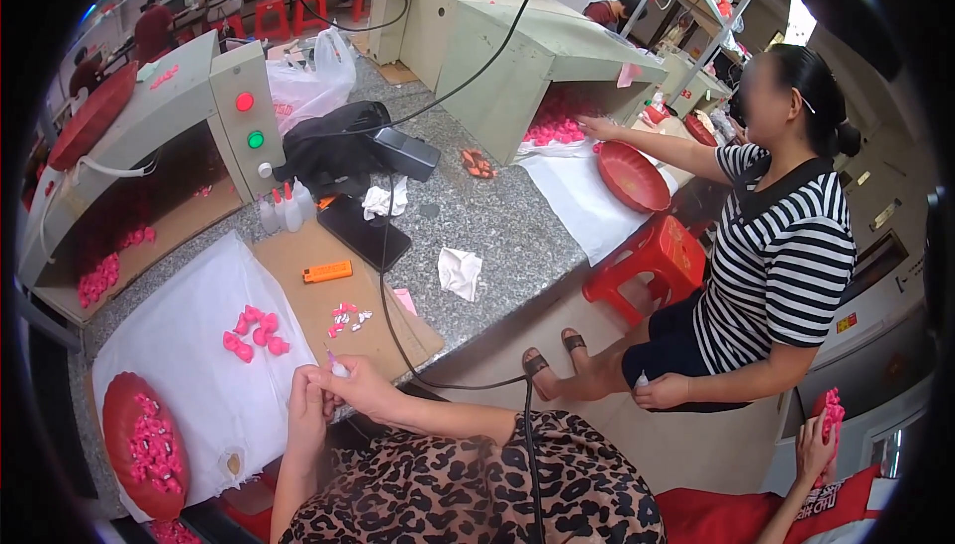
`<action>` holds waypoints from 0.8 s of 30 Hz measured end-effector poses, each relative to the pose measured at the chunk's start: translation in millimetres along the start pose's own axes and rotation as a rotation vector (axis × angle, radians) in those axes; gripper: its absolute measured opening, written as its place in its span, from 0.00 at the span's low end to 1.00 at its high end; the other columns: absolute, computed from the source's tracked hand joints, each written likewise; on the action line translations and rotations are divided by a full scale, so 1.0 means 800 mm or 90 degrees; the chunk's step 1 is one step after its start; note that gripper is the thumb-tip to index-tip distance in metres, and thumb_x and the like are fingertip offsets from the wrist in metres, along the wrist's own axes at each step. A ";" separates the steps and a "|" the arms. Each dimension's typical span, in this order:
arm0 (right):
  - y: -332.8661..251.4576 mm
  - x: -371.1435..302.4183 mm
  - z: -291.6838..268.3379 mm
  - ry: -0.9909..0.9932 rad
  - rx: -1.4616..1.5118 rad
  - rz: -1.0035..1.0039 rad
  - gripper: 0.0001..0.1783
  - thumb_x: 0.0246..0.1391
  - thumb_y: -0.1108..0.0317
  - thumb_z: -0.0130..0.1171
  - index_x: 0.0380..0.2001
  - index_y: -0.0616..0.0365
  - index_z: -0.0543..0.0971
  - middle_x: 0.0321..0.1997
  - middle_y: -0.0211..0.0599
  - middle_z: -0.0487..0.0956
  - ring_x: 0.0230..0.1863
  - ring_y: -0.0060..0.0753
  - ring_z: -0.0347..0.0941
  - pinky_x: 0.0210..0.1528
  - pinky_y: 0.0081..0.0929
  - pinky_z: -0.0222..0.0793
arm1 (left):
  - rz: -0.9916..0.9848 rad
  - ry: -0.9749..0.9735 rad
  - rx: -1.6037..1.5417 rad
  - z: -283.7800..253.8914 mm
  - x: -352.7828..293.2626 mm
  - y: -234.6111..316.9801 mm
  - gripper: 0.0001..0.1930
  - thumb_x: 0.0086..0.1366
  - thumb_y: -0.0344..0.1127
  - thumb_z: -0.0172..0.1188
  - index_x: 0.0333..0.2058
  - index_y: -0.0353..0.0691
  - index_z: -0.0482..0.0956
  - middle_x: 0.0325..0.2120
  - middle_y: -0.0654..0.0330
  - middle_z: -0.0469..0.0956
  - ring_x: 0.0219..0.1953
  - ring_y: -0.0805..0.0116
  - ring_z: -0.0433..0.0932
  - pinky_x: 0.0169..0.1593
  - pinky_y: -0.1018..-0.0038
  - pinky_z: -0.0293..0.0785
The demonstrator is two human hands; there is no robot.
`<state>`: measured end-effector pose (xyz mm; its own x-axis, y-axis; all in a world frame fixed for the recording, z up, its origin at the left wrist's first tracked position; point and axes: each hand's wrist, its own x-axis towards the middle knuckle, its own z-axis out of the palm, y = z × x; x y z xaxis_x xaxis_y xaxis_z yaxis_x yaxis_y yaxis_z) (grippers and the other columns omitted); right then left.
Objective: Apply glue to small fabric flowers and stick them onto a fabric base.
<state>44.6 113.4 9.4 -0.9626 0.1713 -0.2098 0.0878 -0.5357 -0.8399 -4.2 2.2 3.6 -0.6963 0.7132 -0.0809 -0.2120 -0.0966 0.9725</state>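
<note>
My right hand (364,389) is closed around a small white squeeze bottle (340,369) with a thin tip pointing up. Right against it, my left hand (306,403) has its fingers bent into a pinch; what they hold, if anything, is hidden. Just beyond both hands, small pink and silver bits (348,319) lie on a brown cardboard sheet (288,280). Several pink knobbly pieces (261,333) rest on the white sheet (189,315) to the left. A red scalloped tray (117,435) at the far left holds a heap of pink pieces with silvery spots.
An orange box-like item (327,272), a black phone (365,233) and small bottles (288,211) stand beyond the cardboard. A bench machine (234,126) is at left. A black cable (388,315) crosses the bench. At right, a co-worker (776,236) reaches into another machine (477,57).
</note>
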 end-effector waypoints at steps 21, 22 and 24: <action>-0.013 -0.011 -0.008 0.085 0.026 0.004 0.09 0.50 0.63 0.52 0.26 0.58 0.72 0.18 0.26 0.68 0.18 0.16 0.62 0.23 0.17 0.61 | 0.233 0.364 0.545 -0.064 0.032 0.054 0.10 0.59 0.34 0.46 0.38 0.43 0.71 0.29 0.55 0.70 0.31 0.59 0.69 0.36 0.70 0.66; -0.015 -0.012 -0.006 0.082 0.022 0.002 0.09 0.50 0.63 0.52 0.26 0.57 0.72 0.18 0.26 0.68 0.18 0.16 0.62 0.23 0.17 0.61 | 0.263 0.400 0.756 -0.075 0.044 0.058 0.09 0.58 0.33 0.46 0.37 0.42 0.70 0.31 0.55 0.69 0.33 0.57 0.67 0.37 0.69 0.65; -0.017 -0.014 -0.002 0.071 0.016 0.002 0.09 0.50 0.63 0.52 0.26 0.57 0.72 0.18 0.25 0.68 0.19 0.16 0.62 0.23 0.16 0.61 | 0.286 0.440 0.971 -0.090 0.056 0.056 0.09 0.57 0.32 0.46 0.36 0.40 0.70 0.34 0.55 0.69 0.35 0.54 0.65 0.38 0.69 0.65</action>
<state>54.6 120.5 22.6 -0.9276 0.2601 -0.2680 0.0828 -0.5566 -0.8267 -94.4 -20.4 27.7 -0.7420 0.3724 0.5574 0.5671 0.7921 0.2257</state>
